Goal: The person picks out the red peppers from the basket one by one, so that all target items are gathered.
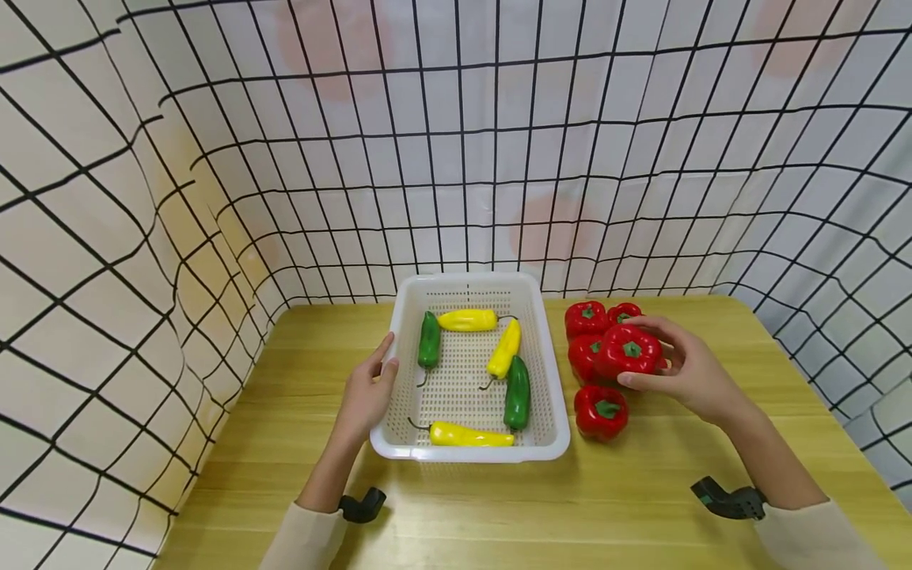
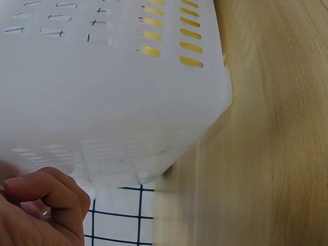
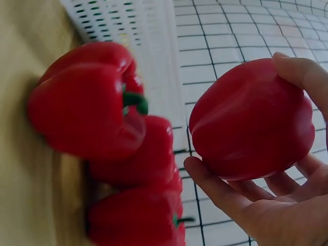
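Observation:
My right hand (image 1: pixel 694 372) grips a red bell pepper (image 1: pixel 630 351), thumb on one side and fingers on the other. In the right wrist view this pepper (image 3: pixel 251 120) is up off the table, apart from the others. Below and beside it lie several more red bell peppers, among them a front one (image 1: pixel 602 412) with a green stem. My left hand (image 1: pixel 369 396) holds the left side of a white perforated basket (image 1: pixel 470 454). Its bent fingers (image 2: pixel 56 192) show against the basket's outer wall in the left wrist view.
Inside the basket lie a green pepper (image 1: pixel 429 340) on the left, another green pepper (image 1: pixel 518 393) on the right, and yellow peppers at the back (image 1: pixel 468 320), right (image 1: pixel 504 348) and front (image 1: pixel 470 435). The wooden table (image 1: pixel 456 522) meets a grid-patterned cloth (image 1: pixel 499 158) behind.

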A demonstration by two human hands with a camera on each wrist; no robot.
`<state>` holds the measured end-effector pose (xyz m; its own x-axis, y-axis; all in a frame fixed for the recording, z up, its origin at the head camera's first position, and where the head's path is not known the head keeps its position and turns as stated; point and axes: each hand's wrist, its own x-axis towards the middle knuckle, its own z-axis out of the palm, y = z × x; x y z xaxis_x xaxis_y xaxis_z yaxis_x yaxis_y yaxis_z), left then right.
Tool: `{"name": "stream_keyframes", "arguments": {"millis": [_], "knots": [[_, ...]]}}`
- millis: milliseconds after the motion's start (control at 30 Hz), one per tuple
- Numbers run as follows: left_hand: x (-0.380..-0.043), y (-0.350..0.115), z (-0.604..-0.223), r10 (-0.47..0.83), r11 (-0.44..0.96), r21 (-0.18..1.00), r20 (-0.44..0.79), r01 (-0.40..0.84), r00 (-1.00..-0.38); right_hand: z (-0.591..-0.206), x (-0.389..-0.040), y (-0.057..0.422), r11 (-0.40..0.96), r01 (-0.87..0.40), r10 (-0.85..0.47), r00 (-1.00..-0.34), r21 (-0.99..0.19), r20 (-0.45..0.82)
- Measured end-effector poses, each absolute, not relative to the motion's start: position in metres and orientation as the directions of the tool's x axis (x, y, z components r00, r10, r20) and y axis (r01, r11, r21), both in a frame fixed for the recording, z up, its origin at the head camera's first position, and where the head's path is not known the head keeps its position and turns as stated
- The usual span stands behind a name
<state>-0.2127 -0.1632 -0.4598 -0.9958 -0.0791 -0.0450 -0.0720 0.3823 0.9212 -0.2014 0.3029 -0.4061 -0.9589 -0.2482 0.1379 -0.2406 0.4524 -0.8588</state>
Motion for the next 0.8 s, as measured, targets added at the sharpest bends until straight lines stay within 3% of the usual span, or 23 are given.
{"name": "stream_keyframes", "arguments": {"millis": [467, 800], "knots": [[-0.212, -0.165, -0.458, -0.082, 0.387, 0.92, -0.041, -0.07, -0.996, -0.441, -0.174, 0.346, 0.489, -0.196, -0.189, -0.975, -0.85, 0.116], [-0.212, -0.163, -0.457, -0.071, 0.39, 0.918, -0.048, -0.072, -0.996, -0.47, -0.166, 0.359, 0.459, -0.076, -0.158, -0.988, -0.885, 0.003]]}}
